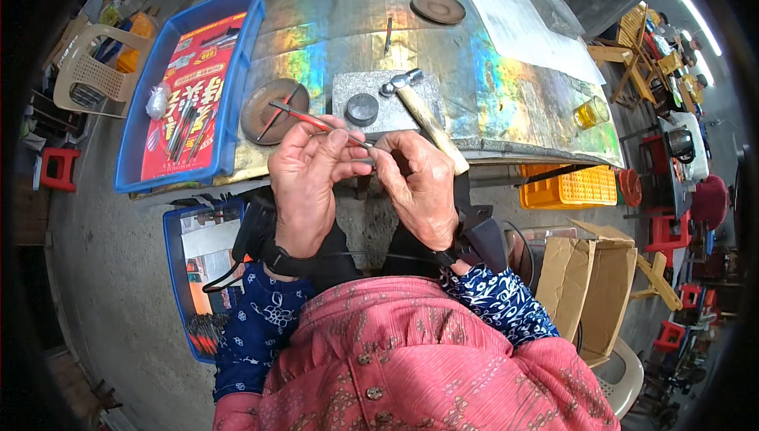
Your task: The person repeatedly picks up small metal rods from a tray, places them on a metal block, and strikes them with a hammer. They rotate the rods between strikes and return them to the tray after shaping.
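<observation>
My left hand holds a thin rod-like tool with a red middle and a dark end, slanting down to the right. At its right end the fingertips of my right hand are pinched together; any small piece between them cannot be made out. Just beyond my hands, a grey stone slab carries a round black block. A hammer rests its metal head on the slab, its pale wooden handle reaching past the table's near edge. Left of the slab lies a round brown dish with a dark stick across it.
A blue tray with red printed sheets and thin dark tools stands at the table's left. Farther back lie a brown disc, a dark rod and white paper. A glass of yellow liquid stands near the right edge. Below are a yellow crate and cardboard box.
</observation>
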The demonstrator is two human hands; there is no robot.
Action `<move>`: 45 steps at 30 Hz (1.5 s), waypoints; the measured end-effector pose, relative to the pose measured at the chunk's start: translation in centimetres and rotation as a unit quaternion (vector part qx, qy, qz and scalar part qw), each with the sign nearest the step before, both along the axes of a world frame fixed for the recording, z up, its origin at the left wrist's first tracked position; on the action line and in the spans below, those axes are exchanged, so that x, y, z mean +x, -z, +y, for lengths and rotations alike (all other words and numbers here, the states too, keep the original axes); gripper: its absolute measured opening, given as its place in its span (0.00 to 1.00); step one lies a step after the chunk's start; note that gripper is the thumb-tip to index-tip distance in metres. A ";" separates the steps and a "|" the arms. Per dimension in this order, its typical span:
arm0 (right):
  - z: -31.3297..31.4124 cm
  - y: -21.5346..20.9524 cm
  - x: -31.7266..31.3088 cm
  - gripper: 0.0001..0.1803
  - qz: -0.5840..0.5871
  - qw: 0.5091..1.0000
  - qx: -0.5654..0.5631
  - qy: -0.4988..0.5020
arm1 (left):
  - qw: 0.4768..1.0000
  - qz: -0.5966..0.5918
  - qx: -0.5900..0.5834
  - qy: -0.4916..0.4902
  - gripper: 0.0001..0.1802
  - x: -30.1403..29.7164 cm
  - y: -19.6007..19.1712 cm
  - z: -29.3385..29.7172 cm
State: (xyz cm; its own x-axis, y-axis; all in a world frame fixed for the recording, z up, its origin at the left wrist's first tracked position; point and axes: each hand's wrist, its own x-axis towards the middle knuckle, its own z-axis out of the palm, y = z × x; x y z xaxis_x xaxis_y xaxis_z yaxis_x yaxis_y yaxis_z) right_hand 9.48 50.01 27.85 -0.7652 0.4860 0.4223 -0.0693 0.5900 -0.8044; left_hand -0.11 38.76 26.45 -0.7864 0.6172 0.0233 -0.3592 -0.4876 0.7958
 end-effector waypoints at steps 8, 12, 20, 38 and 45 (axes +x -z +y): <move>3.3 -0.8 0.4 0.07 -0.020 0.964 0.252 0.080 | 0.992 0.110 -0.051 -0.023 0.09 -3.2 0.0 1.6; 5.0 -0.8 1.5 0.13 -0.081 0.933 0.330 0.121 | 0.978 0.180 -0.086 -0.066 0.07 -4.3 0.2 2.8; 5.7 0.7 2.6 0.22 -0.186 0.943 0.251 0.111 | 0.965 0.215 -0.121 -0.087 0.05 -4.7 0.9 3.9; 5.7 1.4 2.2 0.26 -0.165 0.912 0.336 0.166 | 0.822 0.491 -0.224 -0.181 0.07 -3.5 0.5 4.1; 5.6 -5.8 3.9 0.14 -0.032 0.987 0.124 0.095 | 0.827 0.474 -0.239 -0.186 0.05 -3.3 0.3 4.0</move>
